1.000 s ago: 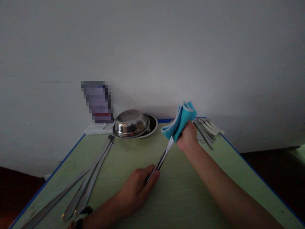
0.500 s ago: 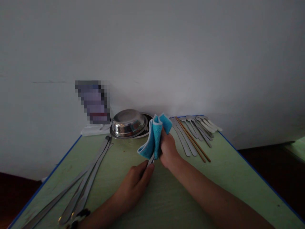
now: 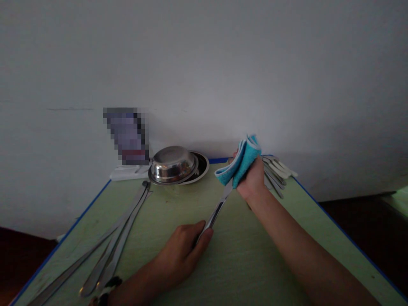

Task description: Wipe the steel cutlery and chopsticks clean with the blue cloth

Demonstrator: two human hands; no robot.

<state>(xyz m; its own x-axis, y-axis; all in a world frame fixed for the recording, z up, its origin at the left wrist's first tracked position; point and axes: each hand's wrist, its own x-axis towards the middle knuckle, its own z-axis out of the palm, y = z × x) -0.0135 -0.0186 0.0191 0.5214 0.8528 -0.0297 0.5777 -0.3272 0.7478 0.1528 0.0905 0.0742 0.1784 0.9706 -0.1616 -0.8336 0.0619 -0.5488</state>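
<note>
My left hand [image 3: 188, 246] is closed round the handle end of a metal table knife [image 3: 218, 208], tilted up and away to the right above the table. A folded blue cloth [image 3: 246, 159] with pale edging wraps the knife's far end, so its tip is hidden. My right hand [image 3: 255, 178] grips this cloth from the right side, fingers mostly behind it. Beyond the right hand lie several forks and spoons [image 3: 274, 174], partly covered by the hand and forearm.
Long metal utensils [image 3: 117, 238] lie along the left side of the green table [image 3: 178, 204]. At the back, an upturned steel bowl [image 3: 174, 163] rests against a dark plate [image 3: 202, 166]. A blurred-out upright device [image 3: 129, 136] stands on a white base [image 3: 127, 173] near the wall.
My right hand and the cloth have slid up and to the right along the knife, baring more of its length. My left hand has shifted slightly right and toward me.
</note>
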